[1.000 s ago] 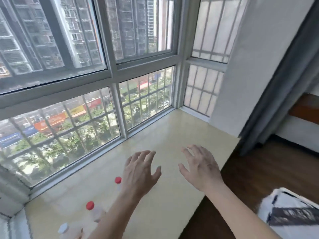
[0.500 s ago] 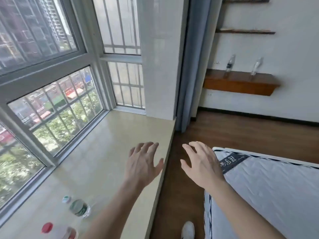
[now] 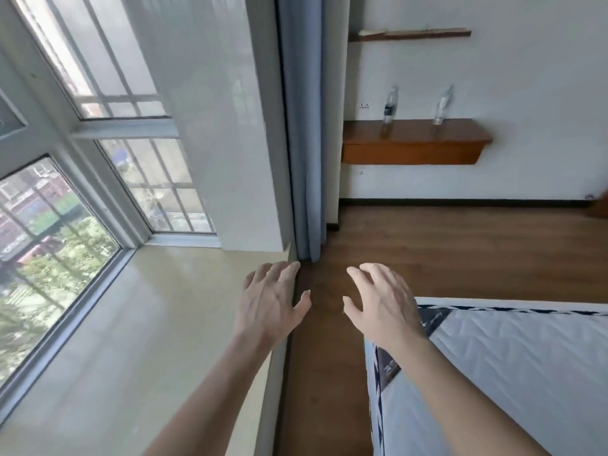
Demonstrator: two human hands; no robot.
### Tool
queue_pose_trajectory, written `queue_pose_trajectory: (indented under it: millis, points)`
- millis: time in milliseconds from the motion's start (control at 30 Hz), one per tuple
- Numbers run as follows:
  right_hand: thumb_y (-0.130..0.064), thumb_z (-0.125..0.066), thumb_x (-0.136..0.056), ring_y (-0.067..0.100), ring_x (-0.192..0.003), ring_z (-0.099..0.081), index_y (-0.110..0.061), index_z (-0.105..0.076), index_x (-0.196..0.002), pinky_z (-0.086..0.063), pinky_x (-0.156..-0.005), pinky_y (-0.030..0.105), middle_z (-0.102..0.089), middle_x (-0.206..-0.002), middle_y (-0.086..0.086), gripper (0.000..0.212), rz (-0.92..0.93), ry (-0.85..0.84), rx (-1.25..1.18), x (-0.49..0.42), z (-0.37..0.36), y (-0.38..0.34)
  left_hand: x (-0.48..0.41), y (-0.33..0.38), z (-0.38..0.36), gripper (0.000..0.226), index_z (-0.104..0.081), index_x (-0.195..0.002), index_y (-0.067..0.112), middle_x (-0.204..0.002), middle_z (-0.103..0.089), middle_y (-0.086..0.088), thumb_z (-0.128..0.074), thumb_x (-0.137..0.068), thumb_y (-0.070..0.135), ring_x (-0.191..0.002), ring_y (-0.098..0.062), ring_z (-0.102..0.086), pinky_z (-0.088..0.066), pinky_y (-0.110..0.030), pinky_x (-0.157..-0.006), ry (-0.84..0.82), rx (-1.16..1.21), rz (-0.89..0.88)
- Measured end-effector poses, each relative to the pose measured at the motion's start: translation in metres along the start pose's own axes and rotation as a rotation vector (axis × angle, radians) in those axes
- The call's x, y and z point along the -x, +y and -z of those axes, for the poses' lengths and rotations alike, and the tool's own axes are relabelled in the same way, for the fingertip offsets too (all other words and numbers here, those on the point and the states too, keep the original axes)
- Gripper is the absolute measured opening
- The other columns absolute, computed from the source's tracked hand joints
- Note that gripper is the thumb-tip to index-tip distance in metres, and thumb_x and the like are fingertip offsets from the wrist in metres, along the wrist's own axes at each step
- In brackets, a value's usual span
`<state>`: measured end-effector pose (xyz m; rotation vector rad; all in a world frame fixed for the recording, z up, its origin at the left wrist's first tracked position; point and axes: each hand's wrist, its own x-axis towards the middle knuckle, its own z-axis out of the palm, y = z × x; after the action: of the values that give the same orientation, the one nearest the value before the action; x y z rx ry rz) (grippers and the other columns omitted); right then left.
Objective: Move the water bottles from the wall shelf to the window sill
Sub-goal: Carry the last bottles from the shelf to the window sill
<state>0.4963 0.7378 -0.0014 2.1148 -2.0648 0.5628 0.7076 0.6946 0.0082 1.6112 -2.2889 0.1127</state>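
Both hands are empty. The left hand [image 3: 269,301] and right hand [image 3: 381,304] hang in the air with fingers spread and relaxed, well short of the wall shelf [image 3: 411,143] and with bare wooden floor [image 3: 444,251] between them and it. Two water bottles stand upright on the shelf, well apart from each other: a dark-labelled bottle [image 3: 390,106] toward its left end and a clear bottle [image 3: 442,105] toward its right. The window sill [image 3: 148,324] lies well to the left of the shelf, past the curtain [image 3: 306,126].

This looks like the trip out to fetch bottles. The next move calls for crossing the floor to the shelf, then closing a hand around each bottle's body, low enough to keep it upright for the carry to the sill.
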Motion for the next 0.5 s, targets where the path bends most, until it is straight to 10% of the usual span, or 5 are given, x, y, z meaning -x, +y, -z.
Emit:
queue_pose_trajectory:
  millis: [500]
  points:
    - [-0.041, -0.068, -0.08, 0.025, -0.107, -0.062, -0.022, -0.065, -0.12, -0.052, -0.09, 0.041, -0.065, -0.115, 0.003, 0.045, -0.08, -0.027, 0.027, -0.19, -0.054, 0.106, -0.224, 0.026, -0.078, 0.053, -0.06, -0.125, 0.025, -0.118, -0.066, 0.006, -0.048, -0.082, 0.054, -0.108, -0.023, -0.062, -0.049, -0.039, -0.089, 0.008, 0.038, -0.035]
